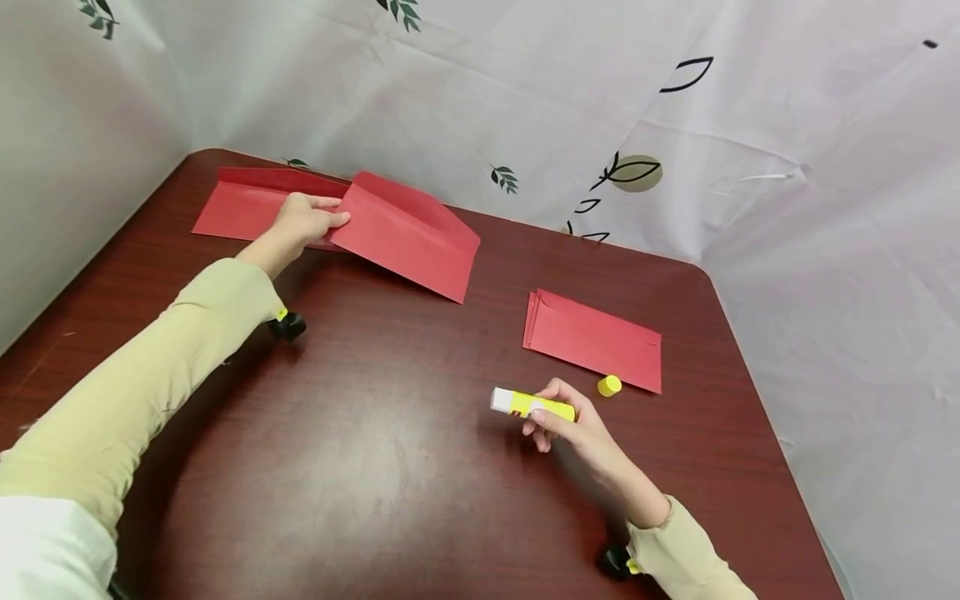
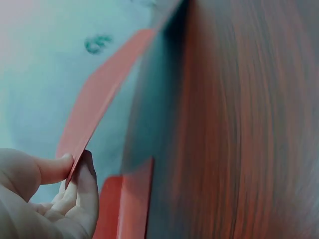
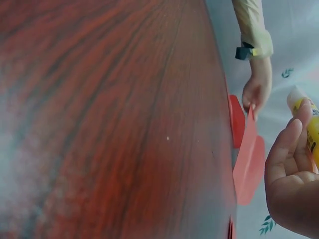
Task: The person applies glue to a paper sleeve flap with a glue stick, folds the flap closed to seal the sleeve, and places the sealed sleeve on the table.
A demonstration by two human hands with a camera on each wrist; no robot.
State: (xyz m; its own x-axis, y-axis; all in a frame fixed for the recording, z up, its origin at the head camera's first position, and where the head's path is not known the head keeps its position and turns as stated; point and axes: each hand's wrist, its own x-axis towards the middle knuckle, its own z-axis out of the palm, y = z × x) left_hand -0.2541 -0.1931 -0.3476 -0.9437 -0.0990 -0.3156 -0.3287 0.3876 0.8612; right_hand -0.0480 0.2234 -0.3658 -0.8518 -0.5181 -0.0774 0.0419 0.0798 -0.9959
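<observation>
Between thumb and fingers my left hand [image 1: 303,221] pinches one end of a red envelope [image 1: 412,237], its flap unfolded, lifted at the table's far side. The left wrist view shows the thumb on one face of that envelope [image 2: 102,92] and fingers on the other. Partly behind the hand, another red envelope [image 1: 236,204] lies with its flap up. My right hand [image 1: 573,425] grips a yellow glue stick [image 1: 551,407], uncapped, its white end pointing left above the table. At the edge of the right wrist view the same glue stick [image 3: 313,132] shows, partly cut off.
A small stack of red envelopes [image 1: 596,337], flaps folded down, lies on the right of the dark wooden table [image 1: 360,417]. Beside its near edge stands the yellow cap [image 1: 609,386]. A white patterned sheet [image 1: 450,100] hangs behind the table.
</observation>
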